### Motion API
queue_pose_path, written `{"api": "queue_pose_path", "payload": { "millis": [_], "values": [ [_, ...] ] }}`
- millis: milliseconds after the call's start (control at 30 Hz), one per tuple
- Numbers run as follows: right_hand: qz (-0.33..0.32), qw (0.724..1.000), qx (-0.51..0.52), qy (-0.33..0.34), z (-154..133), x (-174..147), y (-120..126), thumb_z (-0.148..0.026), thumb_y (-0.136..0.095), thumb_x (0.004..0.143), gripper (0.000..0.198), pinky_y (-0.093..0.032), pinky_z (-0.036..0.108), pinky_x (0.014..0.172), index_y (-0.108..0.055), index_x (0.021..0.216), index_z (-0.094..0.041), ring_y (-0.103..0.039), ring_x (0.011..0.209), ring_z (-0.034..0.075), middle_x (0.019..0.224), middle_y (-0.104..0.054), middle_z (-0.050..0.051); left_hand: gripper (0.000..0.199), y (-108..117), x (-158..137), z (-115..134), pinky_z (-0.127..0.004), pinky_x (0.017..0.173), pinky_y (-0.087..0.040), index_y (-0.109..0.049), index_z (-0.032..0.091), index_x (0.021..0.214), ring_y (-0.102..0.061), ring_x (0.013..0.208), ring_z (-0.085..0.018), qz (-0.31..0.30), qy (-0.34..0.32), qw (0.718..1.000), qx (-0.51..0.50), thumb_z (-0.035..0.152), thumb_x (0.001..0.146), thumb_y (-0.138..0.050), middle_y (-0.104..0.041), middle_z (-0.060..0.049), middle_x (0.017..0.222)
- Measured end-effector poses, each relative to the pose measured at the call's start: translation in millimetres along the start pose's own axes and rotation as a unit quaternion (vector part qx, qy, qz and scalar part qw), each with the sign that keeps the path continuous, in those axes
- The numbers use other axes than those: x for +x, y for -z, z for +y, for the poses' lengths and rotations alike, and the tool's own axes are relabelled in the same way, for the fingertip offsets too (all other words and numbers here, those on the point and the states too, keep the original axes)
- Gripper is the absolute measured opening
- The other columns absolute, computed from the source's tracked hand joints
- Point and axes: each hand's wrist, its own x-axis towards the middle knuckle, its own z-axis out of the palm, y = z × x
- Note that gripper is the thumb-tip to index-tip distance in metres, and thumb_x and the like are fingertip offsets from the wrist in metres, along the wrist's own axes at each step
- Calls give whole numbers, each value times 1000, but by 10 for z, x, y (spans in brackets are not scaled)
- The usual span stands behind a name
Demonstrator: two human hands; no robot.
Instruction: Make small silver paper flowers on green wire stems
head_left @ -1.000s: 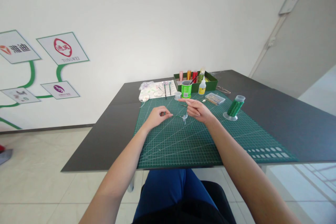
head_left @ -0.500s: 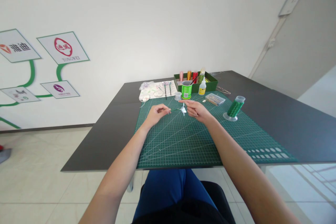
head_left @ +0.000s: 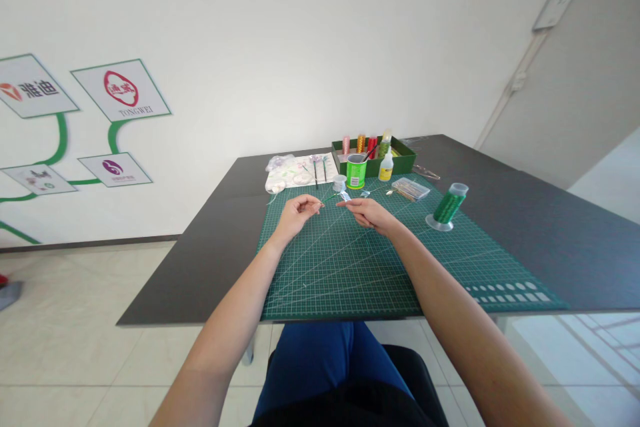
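A thin green wire stem (head_left: 331, 198) runs nearly level above the cutting mat (head_left: 350, 267), with a small pale, translucent piece (head_left: 346, 196) at its right end — too small to tell its exact form. The left hand (head_left: 297, 212) pinches the stem's left end, thumb and forefinger pressed together on it, the other fingers curled in. The right hand (head_left: 367, 211) has its fingertips closed at the pale piece, so the stem spans the short gap between the two grips; both hands are raised a little over the mat's far half.

The mat is dark green, matte, printed with a fine white grid and diagonal lines, and it lies flat on a dark grey worktop (head_left: 550, 227) with a smooth face. To the right of the right hand stands a spool of green wire (head_left: 447, 205) — a cylinder on a clear round base, tilted slightly. Beyond the hands sit a small clear jar (head_left: 339, 182), a bright green cylindrical cup (head_left: 356, 171) and a white glue bottle with a yellow label (head_left: 385, 167). Behind them is a shallow green tray (head_left: 405, 159) holding upright spools in pink, orange and red. A clear flat plastic box (head_left: 410, 188) lies right of the bottle, and a white printed sheet (head_left: 300, 170) lies to the left of the cup.
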Motion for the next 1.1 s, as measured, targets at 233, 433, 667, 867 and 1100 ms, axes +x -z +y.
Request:
{"api": "queue_pose_path", "payload": {
  "millis": [233, 433, 667, 867, 1100],
  "values": [
    [-19, 997, -69, -9, 11, -3, -10, -31, -57, 90, 50, -21, 22, 39, -67, 130, -1, -24, 31, 7, 34, -36, -11, 32, 32, 29, -66, -27, 64, -48, -72, 16, 86, -61, 66, -15, 60, -14, 998, 32, 48, 82, -72, -70, -3, 73],
    [-31, 995, -99, -6, -6, -20, -14, -31, -55, 92, 48, -24, 22, 40, -67, 129, -3, -27, 33, 7, 36, -37, -11, 27, 63, 29, -84, -26, 64, -47, -73, 16, 88, -60, 68, -15, 98, -17, 993, 66, 42, 84, -69, -71, -4, 75],
    [-72, 988, -133, -13, -1, -17, -16, -34, -57, 91, 48, -25, 22, 41, -68, 127, -3, -29, 33, 7, 38, -39, -11, 25, 71, 35, -107, -27, 66, -47, -74, 16, 89, -62, 70, -16, 116, -19, 991, 70, 40, 84, -68, -72, -4, 78],
    [-96, 983, -152, -23, -85, -73, -52, -35, -56, 92, 48, -26, 21, 42, -68, 128, -5, -30, 35, 7, 37, -38, -10, 30, 74, 55, -145, -27, 66, -48, -78, 16, 90, -64, 71, -17, 130, -23, 991, 18, 43, 79, -73, -75, -6, 82],
    [-101, 987, -122, -21, -82, -76, -51, -35, -57, 91, 47, -25, 21, 41, -68, 126, -6, -30, 36, 7, 38, -39, -10, 28, 76, 56, -141, -26, 62, -46, -79, 16, 88, -63, 69, -16, 139, -15, 990, -5, 41, 76, -76, -75, -6, 80]
  ]
}}
